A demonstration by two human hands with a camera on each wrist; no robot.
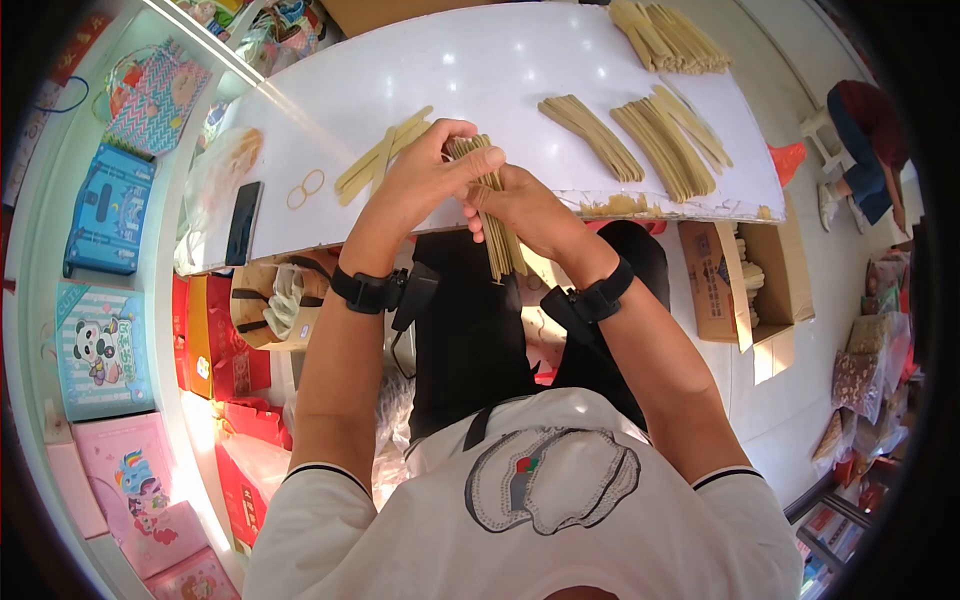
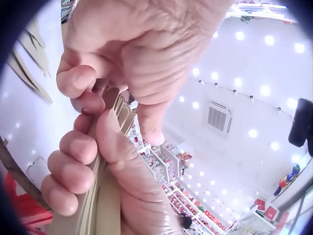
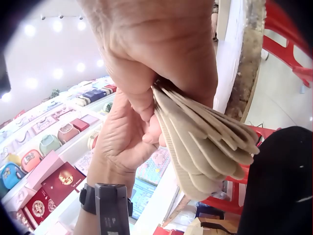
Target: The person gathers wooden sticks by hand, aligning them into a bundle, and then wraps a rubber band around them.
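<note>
In front of the table edge, a bundle of flat wooden sticks (image 1: pixel 500 240) slants down over the lap. My right hand (image 1: pixel 535 210) grips it around the upper part, fingers curled on one side and thumb on the other. At the top end my left hand (image 1: pixel 425 180) curls its fingers round the stick tips. In the left wrist view, the left fingertips (image 2: pixel 83 83) meet the rounded stick ends just above the right thumb. The lower ends of the bundle (image 3: pixel 210 152) fan out below the right hand in the right wrist view.
On the white table (image 1: pixel 480 70) lie loose sticks (image 1: pixel 385 155), two rubber bands (image 1: pixel 305 188), a phone (image 1: pixel 243 222) and several stick piles (image 1: pixel 665 150). A cardboard box (image 1: pixel 745 280) holding sticks stands on the floor at right. Shelves of boxes (image 1: pixel 105 340) line the left.
</note>
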